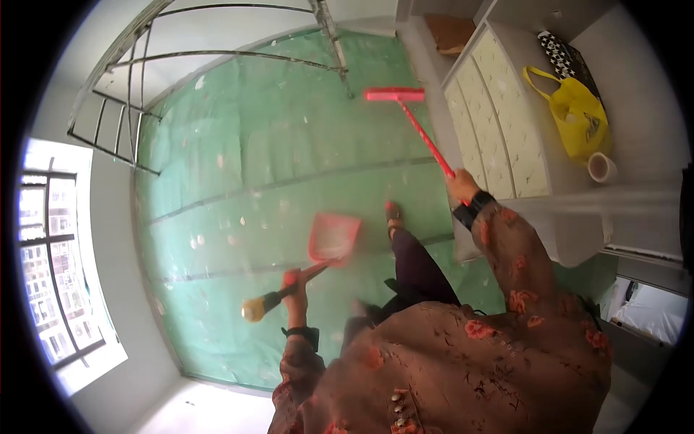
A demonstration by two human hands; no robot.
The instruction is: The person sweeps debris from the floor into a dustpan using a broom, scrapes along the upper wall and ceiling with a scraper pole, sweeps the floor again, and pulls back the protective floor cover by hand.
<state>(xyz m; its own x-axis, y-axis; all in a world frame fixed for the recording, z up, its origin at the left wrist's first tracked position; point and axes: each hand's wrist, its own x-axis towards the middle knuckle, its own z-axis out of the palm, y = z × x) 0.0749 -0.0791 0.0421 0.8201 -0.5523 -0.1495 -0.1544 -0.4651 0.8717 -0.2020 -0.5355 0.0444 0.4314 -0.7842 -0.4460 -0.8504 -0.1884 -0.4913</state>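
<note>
My right hand (pixel 463 186) is closed round the handle of a red broom (pixel 426 137), at the right of the floor. The broom's wide, straight head (pixel 394 94) lies farther off, near the cabinet. My left hand (pixel 294 289) grips the handle of a red dustpan (pixel 336 237), low and left of my legs. Pale debris or dust shows in the pan. A dark piece with a yellow end (pixel 253 309) sticks out behind that hand; I cannot tell whether it belongs to the dustpan's handle.
Green sheeting (pixel 253 188) with dark seams and pale specks covers the floor. A metal scaffold frame (pixel 224 54) stands at the far left, above a barred window (pixel 54 253). Right, a built-in cabinet (pixel 499 108) holds a yellow bag (pixel 578 119) and a tape roll (pixel 601 168).
</note>
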